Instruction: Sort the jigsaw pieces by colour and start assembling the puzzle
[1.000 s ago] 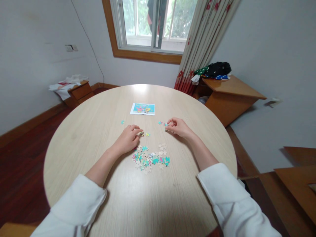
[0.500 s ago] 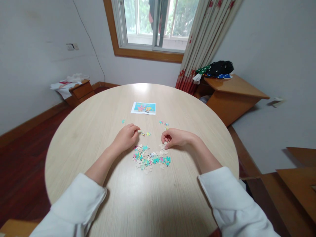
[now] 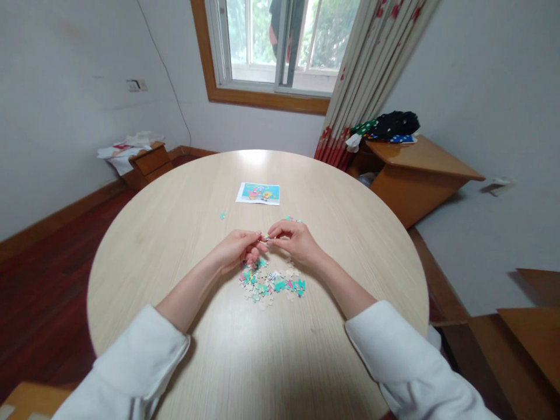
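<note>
My left hand (image 3: 242,247) and my right hand (image 3: 294,238) meet above the table, just beyond a heap of jigsaw puzzle pieces (image 3: 266,284). Small yellowish puzzle pieces (image 3: 266,237) are pinched between the fingertips of both hands. How the held pieces sit together is too small to make out. The heap has teal, pink and white pieces, with several showing their pale backs. Behind my right hand a few more pieces (image 3: 289,219) partly show. One teal piece (image 3: 223,216) lies apart to the left.
A printed cartoon picture (image 3: 258,193) lies on the round wooden table (image 3: 144,256), beyond my hands. A wooden cabinet (image 3: 420,169) with dark clothes (image 3: 394,124) on it stands at the right, by a curtain (image 3: 359,76). Papers (image 3: 126,149) lie on a low wooden box at the left.
My right hand has moved left and my left hand slightly right, so they now meet. The yellowish pieces that lay between them are lifted into the fingers. The view has shifted slightly.
</note>
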Demonstrator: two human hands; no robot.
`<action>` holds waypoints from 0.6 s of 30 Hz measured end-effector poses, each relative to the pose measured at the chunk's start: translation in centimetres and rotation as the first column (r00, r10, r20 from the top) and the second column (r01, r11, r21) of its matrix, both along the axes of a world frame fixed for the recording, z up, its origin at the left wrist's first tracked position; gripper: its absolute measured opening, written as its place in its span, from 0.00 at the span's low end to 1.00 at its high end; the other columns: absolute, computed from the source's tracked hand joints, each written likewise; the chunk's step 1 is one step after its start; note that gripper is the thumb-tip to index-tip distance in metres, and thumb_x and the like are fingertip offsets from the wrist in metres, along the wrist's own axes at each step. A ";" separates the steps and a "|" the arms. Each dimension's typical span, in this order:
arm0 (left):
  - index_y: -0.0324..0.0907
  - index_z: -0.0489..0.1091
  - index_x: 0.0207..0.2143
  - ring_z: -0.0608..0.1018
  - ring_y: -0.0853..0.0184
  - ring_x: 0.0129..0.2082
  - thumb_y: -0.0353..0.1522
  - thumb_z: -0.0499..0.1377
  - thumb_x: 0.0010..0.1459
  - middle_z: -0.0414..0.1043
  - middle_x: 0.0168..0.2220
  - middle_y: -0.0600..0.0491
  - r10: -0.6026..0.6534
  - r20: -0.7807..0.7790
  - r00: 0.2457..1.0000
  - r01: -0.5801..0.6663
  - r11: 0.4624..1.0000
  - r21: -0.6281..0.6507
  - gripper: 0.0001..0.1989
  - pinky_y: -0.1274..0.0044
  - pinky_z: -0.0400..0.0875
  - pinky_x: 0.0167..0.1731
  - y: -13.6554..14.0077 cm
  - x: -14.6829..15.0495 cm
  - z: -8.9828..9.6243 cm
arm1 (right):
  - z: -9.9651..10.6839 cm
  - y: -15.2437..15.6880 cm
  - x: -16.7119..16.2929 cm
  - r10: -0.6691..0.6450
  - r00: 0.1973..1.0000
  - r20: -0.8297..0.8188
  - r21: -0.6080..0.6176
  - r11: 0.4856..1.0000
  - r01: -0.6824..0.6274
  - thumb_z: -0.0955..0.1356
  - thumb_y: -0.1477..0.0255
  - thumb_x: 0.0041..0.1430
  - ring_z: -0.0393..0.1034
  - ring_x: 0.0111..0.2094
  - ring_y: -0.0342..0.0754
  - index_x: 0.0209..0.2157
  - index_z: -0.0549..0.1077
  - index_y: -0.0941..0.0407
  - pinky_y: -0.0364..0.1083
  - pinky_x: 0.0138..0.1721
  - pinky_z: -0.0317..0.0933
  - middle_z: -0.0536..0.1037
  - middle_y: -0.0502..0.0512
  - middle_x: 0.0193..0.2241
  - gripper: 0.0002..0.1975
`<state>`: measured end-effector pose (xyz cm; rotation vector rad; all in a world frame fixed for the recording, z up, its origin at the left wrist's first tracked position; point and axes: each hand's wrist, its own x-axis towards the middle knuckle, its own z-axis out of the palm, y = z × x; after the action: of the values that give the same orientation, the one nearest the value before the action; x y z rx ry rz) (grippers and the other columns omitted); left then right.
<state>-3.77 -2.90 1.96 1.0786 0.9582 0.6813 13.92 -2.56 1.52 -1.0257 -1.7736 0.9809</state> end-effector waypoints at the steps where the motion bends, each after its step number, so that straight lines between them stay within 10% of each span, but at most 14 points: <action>1: 0.35 0.69 0.25 0.61 0.78 0.12 0.37 0.55 0.56 0.66 0.14 0.53 -0.006 -0.005 1.000 0.006 1.000 0.011 0.14 0.80 0.52 0.15 0.0 0.0 -0.1 | -0.1 -0.2 -0.2 0.032 0.999 0.001 -0.005 0.999 -0.032 0.70 0.73 0.46 0.68 0.33 0.44 0.23 0.73 0.57 0.47 0.38 0.63 0.74 0.53 0.29 0.03; 18: 0.37 0.66 0.19 0.57 0.79 0.08 0.36 0.58 0.53 0.59 0.08 0.58 0.048 -0.114 0.992 -0.026 0.983 0.184 0.14 0.81 0.49 0.14 0.2 -0.3 0.1 | -0.8 0.2 0.1 0.038 0.997 -0.065 -0.235 0.971 -0.052 0.69 0.69 0.50 0.68 0.29 0.43 0.41 0.76 0.60 0.46 0.34 0.64 0.77 0.56 0.30 0.15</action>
<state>-4.07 -2.69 2.01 1.2763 1.0344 0.7530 14.00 -2.32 0.67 -1.0937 -1.6644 1.2628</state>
